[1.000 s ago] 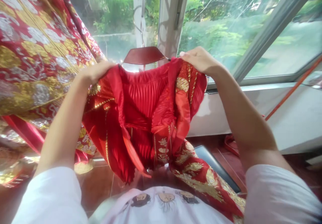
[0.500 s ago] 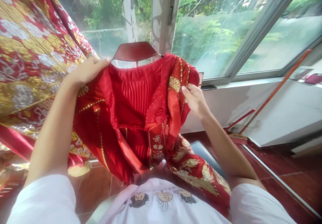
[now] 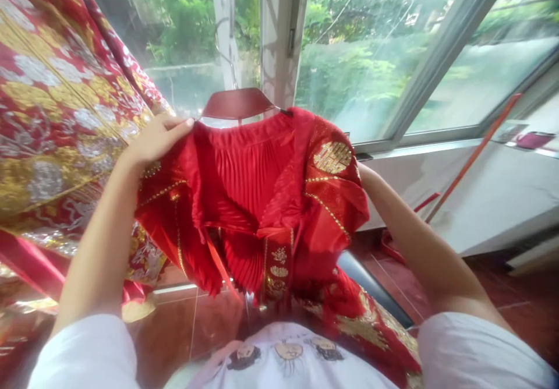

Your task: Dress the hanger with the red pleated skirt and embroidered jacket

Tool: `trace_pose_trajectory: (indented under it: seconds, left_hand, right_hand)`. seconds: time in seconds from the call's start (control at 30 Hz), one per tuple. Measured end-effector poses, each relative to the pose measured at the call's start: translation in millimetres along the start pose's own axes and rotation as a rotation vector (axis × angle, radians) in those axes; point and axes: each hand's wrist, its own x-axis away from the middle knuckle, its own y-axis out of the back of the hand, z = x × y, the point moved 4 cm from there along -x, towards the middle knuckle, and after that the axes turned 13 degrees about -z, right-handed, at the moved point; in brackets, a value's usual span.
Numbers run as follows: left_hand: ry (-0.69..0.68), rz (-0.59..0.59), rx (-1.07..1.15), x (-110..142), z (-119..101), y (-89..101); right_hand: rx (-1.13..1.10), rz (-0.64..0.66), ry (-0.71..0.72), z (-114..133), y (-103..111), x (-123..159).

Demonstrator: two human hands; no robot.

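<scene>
A red dress with a pleated inside, gold beading and a round gold patch hangs on a brown hanger with a metal hook. At the left shoulder, my left hand is closed over the cloth, thumb on top beside the hanger's end. My right hand is behind the right shoulder of the dress, where the cloth hides its fingers. A gold-embroidered red sleeve drapes down on the right, and a thin orange-red ribbon dangles in the middle.
Large red cloth with gold and silver embroidery hangs at left. Windows stand ahead, with a phone-like dark object on the sill. A red broom handle leans at right above the tiled floor.
My right hand has gone from the front of the shoulder to behind it. The right shoulder is spread wider, showing the whole round gold patch. The left hand keeps its hold.
</scene>
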Motion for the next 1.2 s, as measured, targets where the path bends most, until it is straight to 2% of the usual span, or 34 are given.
trace_pose_trajectory:
  seconds: [0.1, 0.17, 0.23, 0.33, 0.43, 0.5, 0.6, 0.67, 0.73, 0.8, 0.83, 0.9, 0.97, 1.07, 1.2]
  left_hand:
    - [0.001, -0.062, -0.020, 11.7, -2.6, 8.9]
    - [-0.028, -0.105, -0.121, 22.0, -6.3, 9.8]
    - [-0.091, -0.163, -0.233, 31.1, -11.8, 8.1]
    - [-0.128, -0.209, -0.275, 35.1, -15.3, 5.6]
    - [-0.055, -0.129, -0.219, 23.8, -5.9, 6.8]
    - [-0.020, -0.025, -0.178, 12.1, 4.5, 7.9]
    - [-0.047, 0.092, -0.107, -0.1, 14.9, 7.7]
    - [-0.045, 0.089, -0.059, -0.5, 15.8, 7.1]
    - [0.040, 0.036, -0.060, 5.0, 14.4, 6.9]
    - [0.101, -0.016, -0.096, 13.3, 8.4, 6.9]
    - [0.108, -0.039, -0.111, 17.1, 4.1, 7.1]
    - [0.081, -0.061, -0.128, 22.2, -5.3, 7.7]
    - [0.070, -0.066, -0.131, 24.3, -10.9, 8.5]
    - [0.083, -0.064, -0.116, 24.4, -11.7, 8.8]
    - [0.069, -0.078, -0.100, 23.4, -7.6, 6.7]
  right_hand:
    - [0.023, -0.017, -0.066, 2.0, 5.6, 2.7]
    - [-0.026, -0.065, -0.054, 21.6, 20.1, -3.5]
    - [-0.084, -0.051, 0.039, 51.4, 27.2, -8.0]
    - [0.010, 0.106, 0.212, 90.2, 13.6, -7.4]
    - [0.141, 0.208, 0.216, 100.4, -7.2, -12.5]
    - [0.153, 0.290, 0.130, 96.0, -16.0, -21.7]
    - [0.133, 0.408, -0.008, 86.1, -20.8, -32.9]
    - [0.123, 0.335, 0.031, 84.0, -18.4, -31.2]
    - [0.148, 0.069, 0.196, 85.3, -10.2, -16.4]
    - [0.232, -0.235, 0.372, 84.9, -0.1, 14.3]
    - [0.297, -0.312, 0.418, 82.2, 2.5, 32.3]
    - [0.449, -0.294, 0.428, 72.7, 3.7, 64.5]
    - [0.602, -0.178, 0.340, 60.4, 5.0, 87.4]
    - [0.760, -0.041, 0.165, 46.1, 9.4, 107.0]
    - [0.901, -0.008, 0.073, 39.8, 2.4, 125.9]
